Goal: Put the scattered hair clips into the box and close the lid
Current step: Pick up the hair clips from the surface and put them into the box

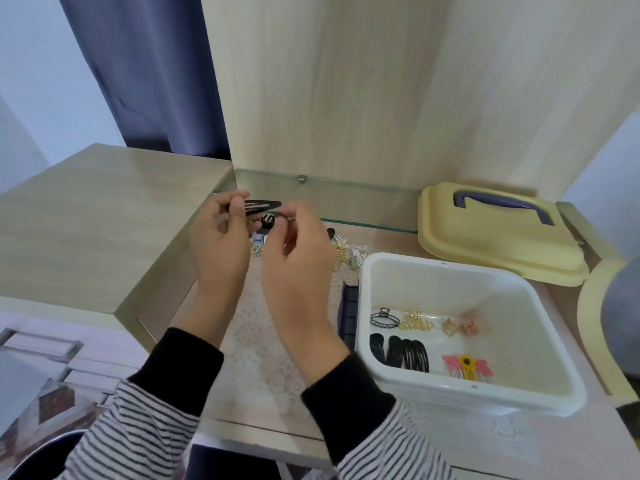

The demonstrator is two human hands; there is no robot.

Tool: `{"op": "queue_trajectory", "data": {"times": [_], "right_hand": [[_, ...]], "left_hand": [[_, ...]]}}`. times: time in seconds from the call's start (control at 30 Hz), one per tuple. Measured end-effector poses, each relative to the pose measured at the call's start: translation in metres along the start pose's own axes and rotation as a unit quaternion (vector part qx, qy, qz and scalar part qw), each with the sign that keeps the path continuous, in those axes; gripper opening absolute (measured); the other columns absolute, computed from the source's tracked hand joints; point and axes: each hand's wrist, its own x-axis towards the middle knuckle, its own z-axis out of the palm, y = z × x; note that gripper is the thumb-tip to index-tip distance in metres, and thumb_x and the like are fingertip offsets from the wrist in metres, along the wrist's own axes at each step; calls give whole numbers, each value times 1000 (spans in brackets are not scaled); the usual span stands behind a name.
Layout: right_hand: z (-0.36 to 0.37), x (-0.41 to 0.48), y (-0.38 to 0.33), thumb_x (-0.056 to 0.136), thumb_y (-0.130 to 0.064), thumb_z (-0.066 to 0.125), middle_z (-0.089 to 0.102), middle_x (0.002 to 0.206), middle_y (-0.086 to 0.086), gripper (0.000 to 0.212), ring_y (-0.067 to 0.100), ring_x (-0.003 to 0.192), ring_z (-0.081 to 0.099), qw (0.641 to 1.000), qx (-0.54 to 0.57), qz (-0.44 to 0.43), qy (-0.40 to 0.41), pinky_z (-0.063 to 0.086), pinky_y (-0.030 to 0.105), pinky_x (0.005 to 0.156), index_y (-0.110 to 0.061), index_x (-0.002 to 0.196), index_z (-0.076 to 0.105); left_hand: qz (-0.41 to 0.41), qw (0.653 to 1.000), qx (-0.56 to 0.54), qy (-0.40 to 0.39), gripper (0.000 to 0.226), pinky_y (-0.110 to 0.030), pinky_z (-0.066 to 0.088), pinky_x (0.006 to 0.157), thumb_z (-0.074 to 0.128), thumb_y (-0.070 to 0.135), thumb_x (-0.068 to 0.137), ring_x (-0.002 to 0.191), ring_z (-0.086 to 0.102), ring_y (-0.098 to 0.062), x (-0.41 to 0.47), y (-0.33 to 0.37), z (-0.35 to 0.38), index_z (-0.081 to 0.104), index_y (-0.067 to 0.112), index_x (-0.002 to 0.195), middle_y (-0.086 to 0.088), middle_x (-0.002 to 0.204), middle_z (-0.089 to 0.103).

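A white open box (519, 292) stands at the right of the desk. Inside lie several black snap clips (400, 355), a grey claw clip (383, 319), gold clips (415, 322) and a pink flower clip (465, 366). Its yellow lid (485, 251) with a blue handle lies behind it. My left hand (216, 244) pinches a black snap clip (263, 205) raised above the desk. My right hand (298, 258) is closed on a small dark clip (285, 218) just beside it. More scattered clips (341, 252) lie on the desk behind my hands, partly hidden.
A glass shelf (346, 199) runs along the wooden back panel. A raised wooden block (97, 223) sits at the left. A dark blue comb-like piece (348, 313) lies against the box's left wall. A lace mat (263, 337) covers the desk. A yellow-rimmed object (599, 323) stands far right.
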Motion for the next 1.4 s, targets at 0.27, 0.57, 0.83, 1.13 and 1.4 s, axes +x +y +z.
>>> {"op": "queue_trajectory", "data": {"times": [0.27, 0.57, 0.83, 1.13, 1.4], "right_hand": [[-106, 55, -22, 82, -21, 60, 65, 69, -1, 10, 11, 65, 63, 993, -14, 107, -55, 52, 24, 63, -12, 79, 61], [-211, 92, 13, 86, -8, 65, 72, 72, 4, 10, 15, 68, 70, 910, -153, 145, -357, 56, 30, 63, -13, 93, 60], [-222, 86, 44, 87, -10, 59, 71, 78, -4, 21, 10, 62, 61, 759, -288, 171, -557, 58, 43, 72, -29, 86, 70], [-196, 68, 84, 80, 1, 61, 66, 74, -6, 25, 12, 75, 62, 713, -257, 250, -602, 50, 22, 65, -24, 76, 60], [-190, 66, 88, 82, 2, 64, 66, 80, -1, 21, 17, 82, 67, 719, -236, 276, -592, 54, 24, 74, -16, 92, 72]], "left_hand": [[-57, 986, -116, -105, 6, -18, 54, 67, 61, 9, 92, 67, 69, -9, -9, 51, 35, 60, 13, 96, -5, 85, 67], [-43, 911, 128, -390, 14, -16, 54, 64, 65, 6, 89, 64, 66, -6, -44, 75, 77, 69, 19, 91, 0, 84, 68], [41, 676, 479, -558, 21, -16, 42, 72, 56, 10, 90, 90, 60, -9, -82, 61, 118, 68, 25, 95, 8, 96, 67], [37, 504, 601, -620, 21, -31, 52, 88, 55, 2, 88, 101, 64, -23, -93, 36, 141, 66, 9, 104, -5, 110, 68], [85, 430, 644, -627, 21, -31, 45, 87, 51, 9, 94, 109, 60, -28, -98, 29, 147, 65, 3, 108, -12, 104, 63]]}}
